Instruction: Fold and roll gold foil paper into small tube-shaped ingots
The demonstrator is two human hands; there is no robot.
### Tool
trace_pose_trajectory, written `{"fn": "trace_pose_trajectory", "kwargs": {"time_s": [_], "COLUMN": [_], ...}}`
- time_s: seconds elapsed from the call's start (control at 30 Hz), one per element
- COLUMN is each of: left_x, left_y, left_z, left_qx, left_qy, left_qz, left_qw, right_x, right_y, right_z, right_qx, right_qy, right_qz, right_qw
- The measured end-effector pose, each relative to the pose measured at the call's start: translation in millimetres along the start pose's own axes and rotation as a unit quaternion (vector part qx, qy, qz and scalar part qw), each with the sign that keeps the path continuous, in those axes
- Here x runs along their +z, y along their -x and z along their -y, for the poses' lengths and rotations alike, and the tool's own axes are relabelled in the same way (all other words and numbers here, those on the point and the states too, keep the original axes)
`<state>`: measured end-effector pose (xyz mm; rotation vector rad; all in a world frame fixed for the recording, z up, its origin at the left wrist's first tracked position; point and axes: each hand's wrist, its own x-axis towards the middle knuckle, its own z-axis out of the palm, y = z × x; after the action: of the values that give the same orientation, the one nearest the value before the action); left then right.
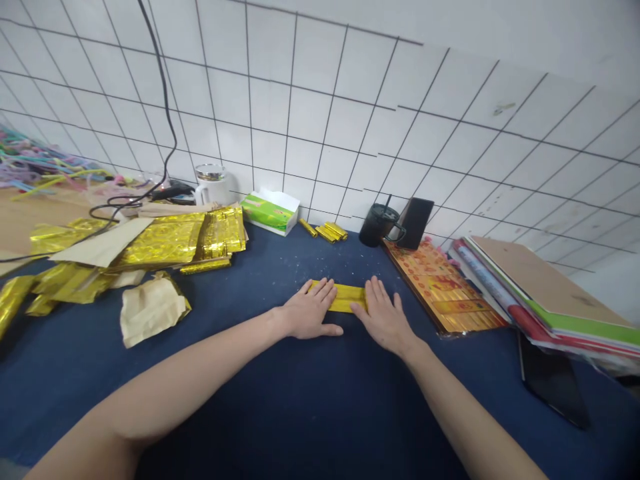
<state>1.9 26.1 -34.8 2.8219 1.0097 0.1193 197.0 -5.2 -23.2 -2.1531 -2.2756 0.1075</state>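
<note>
Left hand (307, 309), right hand (383, 319) press ends of gold foil strip (345, 297) on blue bench (250, 400); fingers (325, 289) spread wide, flat, gripping nothing; even pressure best.

1 head-worn cam, facing forward and down, close over the left hand (309, 308) and right hand (384, 318), worktop (300, 407) below, tiled wall (320, 113) beyond.
</note>
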Motion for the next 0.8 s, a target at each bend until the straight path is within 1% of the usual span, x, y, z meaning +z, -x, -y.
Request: {"fn": "trace_pose_trajectory", "kwargs": {"time_s": [0.07,0.13,0.2,0.27,0.3,0.37,0.43,0.5,0.6,0.7,0.8], "left_x": [-1.4,-4.1,-7.2,-9.2,-9.4,-8.1,-5.4,-2.9,-1.8,-2.6,-3.4], "left_y": [0.4,0.9,1.3,1.4,1.3,0.9,0.7,0.7,0.7,0.4,0.7], "left_z": [-0.2,-0.9,-2.0,-2.9,-3.0,-2.8,-1.9,-1.2,-1.0,-1.8,-2.0], "left_qx": [0.0,0.005,0.014,0.02,0.021,0.014,0.005,-0.001,-0.002,-0.004,-0.003], "left_qy": [0.005,0.007,0.003,-0.005,-0.007,-0.008,-0.005,0.001,0.004,0.003,-0.003], "left_qz": [0.004,0.015,0.033,0.047,0.05,0.045,0.029,0.014,0.009,0.014,0.015], "left_qw": [1.0,1.0,0.999,0.999,0.999,0.999,1.0,1.0,1.0,1.0,1.0], "right_x": [-4.8,-7.9,-8.1,-5.3,-3.3,1.0,4.6,7.1,9.6,12.1,14.4], "right_y": [-0.4,-1.2,-2.5,-3.8,-4.1,-3.9,-2.4,0.2,4.6,7.8,9.1], "right_z": [18.7,41.0,58.9,66.8,66.5,58.1,43.2,26.5,6.9,-2.1,-3.6], "right_qx": [-0.061,-0.112,-0.154,-0.174,-0.179,-0.181,-0.179,-0.176,-0.176,-0.167,-0.167], "right_qy": [-0.008,-0.019,-0.05,-0.085,-0.097,-0.104,-0.094,-0.075,-0.045,-0.019,-0.01], "right_qz": [-0.017,-0.016,0.023,0.057,0.063,0.056,0.046,0.049,0.044,0.027,0.009], "right_qw": [0.998,0.993,0.987,0.979,0.977,0.976,0.978,0.98,0.982,0.985,0.986]}}
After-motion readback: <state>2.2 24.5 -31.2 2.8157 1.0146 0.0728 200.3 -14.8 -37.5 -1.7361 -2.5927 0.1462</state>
